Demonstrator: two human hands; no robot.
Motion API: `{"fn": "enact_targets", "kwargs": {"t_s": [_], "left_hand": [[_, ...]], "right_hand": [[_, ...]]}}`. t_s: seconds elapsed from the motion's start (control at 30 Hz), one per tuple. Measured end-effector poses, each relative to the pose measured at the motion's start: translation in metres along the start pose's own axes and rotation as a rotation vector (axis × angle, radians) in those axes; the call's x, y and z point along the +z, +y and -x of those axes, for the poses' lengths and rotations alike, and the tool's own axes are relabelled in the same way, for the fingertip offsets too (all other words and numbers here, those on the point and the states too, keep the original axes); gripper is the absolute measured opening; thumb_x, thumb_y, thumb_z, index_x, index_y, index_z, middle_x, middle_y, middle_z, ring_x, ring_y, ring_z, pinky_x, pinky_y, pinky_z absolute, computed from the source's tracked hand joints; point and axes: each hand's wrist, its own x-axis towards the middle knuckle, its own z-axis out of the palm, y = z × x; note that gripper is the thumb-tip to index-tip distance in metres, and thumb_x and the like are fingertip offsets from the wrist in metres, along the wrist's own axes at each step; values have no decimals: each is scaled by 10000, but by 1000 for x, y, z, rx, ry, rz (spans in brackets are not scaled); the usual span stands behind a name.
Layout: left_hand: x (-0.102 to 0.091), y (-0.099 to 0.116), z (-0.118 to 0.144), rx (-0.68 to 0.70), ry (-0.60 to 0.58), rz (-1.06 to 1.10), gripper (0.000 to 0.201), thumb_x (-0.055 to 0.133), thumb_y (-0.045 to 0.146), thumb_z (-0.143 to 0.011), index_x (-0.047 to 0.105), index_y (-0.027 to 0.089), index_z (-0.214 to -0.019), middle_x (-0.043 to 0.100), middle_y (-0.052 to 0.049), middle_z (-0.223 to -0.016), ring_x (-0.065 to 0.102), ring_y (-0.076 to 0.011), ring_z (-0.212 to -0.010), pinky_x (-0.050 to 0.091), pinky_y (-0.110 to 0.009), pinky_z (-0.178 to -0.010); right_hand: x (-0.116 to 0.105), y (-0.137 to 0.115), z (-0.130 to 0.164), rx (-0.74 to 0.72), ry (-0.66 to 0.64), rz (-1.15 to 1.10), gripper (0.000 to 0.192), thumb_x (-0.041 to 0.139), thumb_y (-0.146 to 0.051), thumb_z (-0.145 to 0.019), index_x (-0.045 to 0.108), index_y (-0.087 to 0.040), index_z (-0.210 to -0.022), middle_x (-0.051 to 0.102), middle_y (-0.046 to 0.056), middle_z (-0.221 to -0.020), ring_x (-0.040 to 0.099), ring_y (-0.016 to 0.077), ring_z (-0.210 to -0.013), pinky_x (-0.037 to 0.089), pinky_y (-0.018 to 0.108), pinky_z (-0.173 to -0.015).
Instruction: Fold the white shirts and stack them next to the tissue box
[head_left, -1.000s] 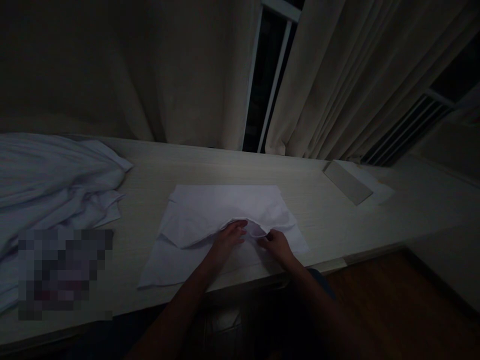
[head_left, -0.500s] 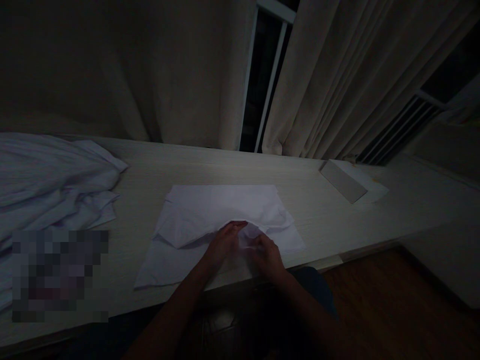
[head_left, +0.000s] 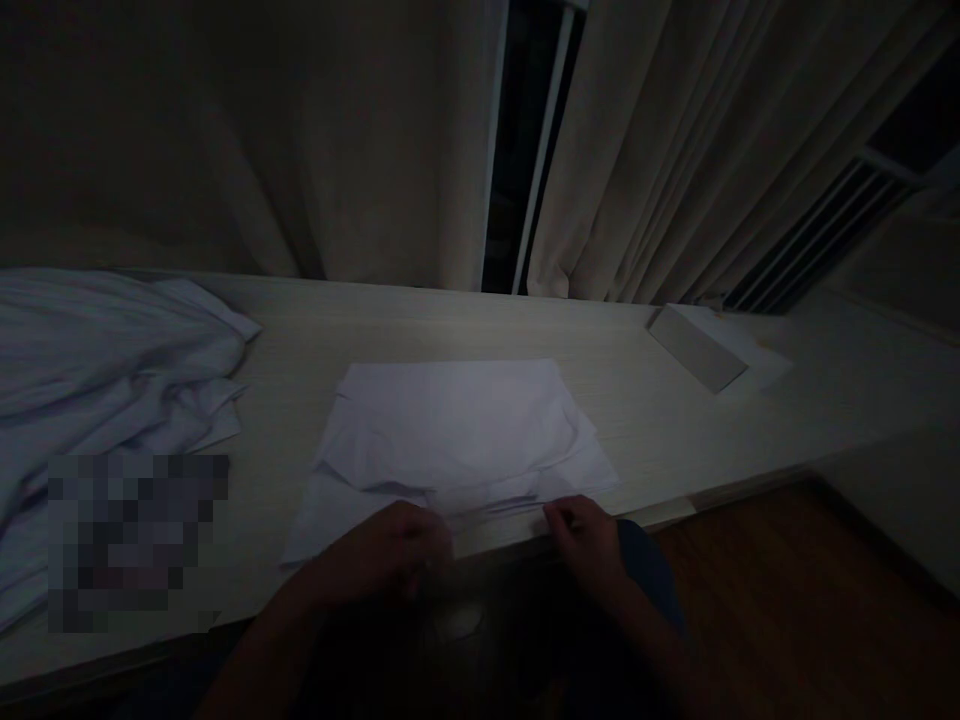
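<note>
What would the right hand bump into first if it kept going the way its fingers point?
The right hand sits at the table's near edge, fingers pointing up and left. Going straight on, it would probably meet the near edge of the white folded cloth first. The dim light makes depth uncertain.

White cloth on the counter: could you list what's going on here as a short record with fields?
cloth: white cloth, partly folded, lying flat on the counter
left hand: left hand at the cloth's near edge, grip unclear
right hand: right hand at the near right edge, grip unclear
left side: rumpled white laundry
back: curtains, dark window gap
light: very dim
</note>
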Motion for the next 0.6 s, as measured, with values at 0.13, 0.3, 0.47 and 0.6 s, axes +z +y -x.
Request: {"fn": "enact_targets", "kwargs": {"t_s": [0.13,0.3,0.47,0.6], "left_hand": [[-12,-20,-9,-114,501,-131,495,449,639,-835,629,187,-742,664,-36,-701,562,-154,-584,393,-270,-563],[13,-44,-29,-118,759,-373,393,549,605,-790,610,225,-871,681,-59,-812,631,-239,-758,417,-337,-689],[36,-50,-37,-40,785,-613,260,488,484,-864,550,241,-935,657,-57,-866,620,-236,-761,406,-333,-666],[42,-51,-38,66,783,-745,179,453,381,-903,560,237,-890,646,-75,-927,603,-239,-845,433,-347,-713]], "right_hand": [[6,20,-14,5,-27,74,266,591,-312,-862,665,-170,-1074,682,89,-946,607,228,-895,474,361,-824],[12,16,-27,-10,-196,87,421,624,-306,-834,602,-189,-1237,691,53,-897,617,219,-854,476,358,-819],[20,19,-37,-18,-264,89,265,582,-197,-849,698,-232,-1085,714,40,-938,625,197,-866,463,332,-825],[20,19,-39,-124,-311,236,207,610,-107,-794,742,-237,-886,690,39,-850,587,200,-870,419,318,-807]]}}
